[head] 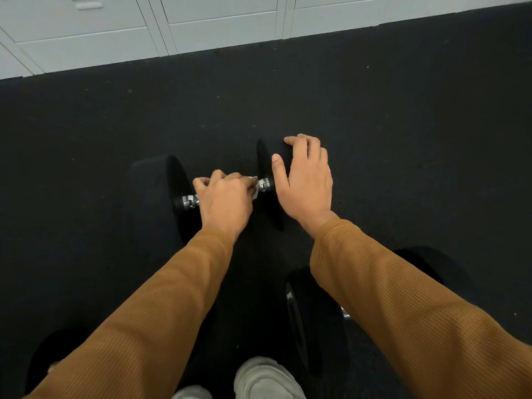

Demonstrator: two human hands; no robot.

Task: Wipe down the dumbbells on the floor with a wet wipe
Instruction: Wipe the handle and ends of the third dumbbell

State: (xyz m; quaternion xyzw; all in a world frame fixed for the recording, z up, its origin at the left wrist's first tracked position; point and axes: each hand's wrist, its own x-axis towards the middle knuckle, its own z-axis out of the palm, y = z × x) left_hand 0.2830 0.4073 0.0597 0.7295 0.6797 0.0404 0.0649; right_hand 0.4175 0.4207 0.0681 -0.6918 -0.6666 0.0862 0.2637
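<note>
A black dumbbell (157, 194) with a chrome handle lies on the dark floor in the middle of the view. My left hand (224, 201) grips the handle with its fingers curled over it, and a white wet wipe (254, 194) shows under the knuckles. My right hand (306, 180) rests on the dumbbell's right weight head (266, 162), fingers draped over its top. A second black dumbbell (313, 318) lies nearer me at lower right, half hidden by my right sleeve.
White locker doors (218, 21) line the far edge of the black rubber floor (403, 125). Another black weight (49, 355) sits at lower left under my left sleeve. A light grey shoe (264, 378) is at the bottom centre.
</note>
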